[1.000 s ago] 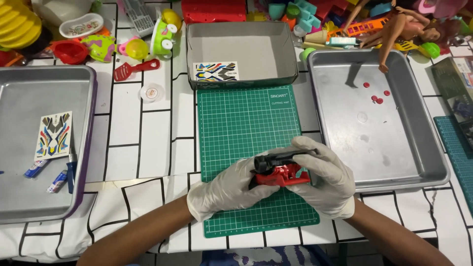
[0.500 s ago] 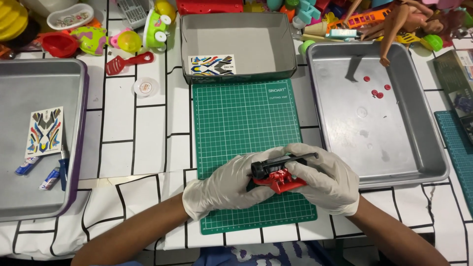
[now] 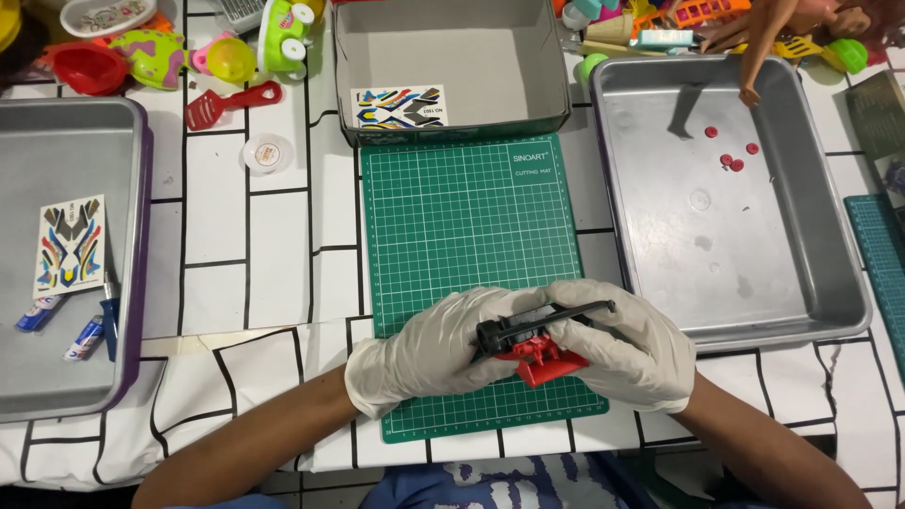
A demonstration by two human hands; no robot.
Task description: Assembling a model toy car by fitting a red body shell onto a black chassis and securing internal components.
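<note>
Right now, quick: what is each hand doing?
Left hand: closed on the black end of the small red and black toy.
Right hand: closed on the same toy's red end.

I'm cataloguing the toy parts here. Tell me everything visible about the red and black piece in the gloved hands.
The small toy piece looks plastic: a red body below, a black frame on top with a thin black bar reaching right. It is held just above the green cutting mat, gripped by the left hand and right hand, both in white gloves. Finer details are hidden.

red-black toy (image 3: 533, 344), green mat (image 3: 467, 226) (gridded)
</note>
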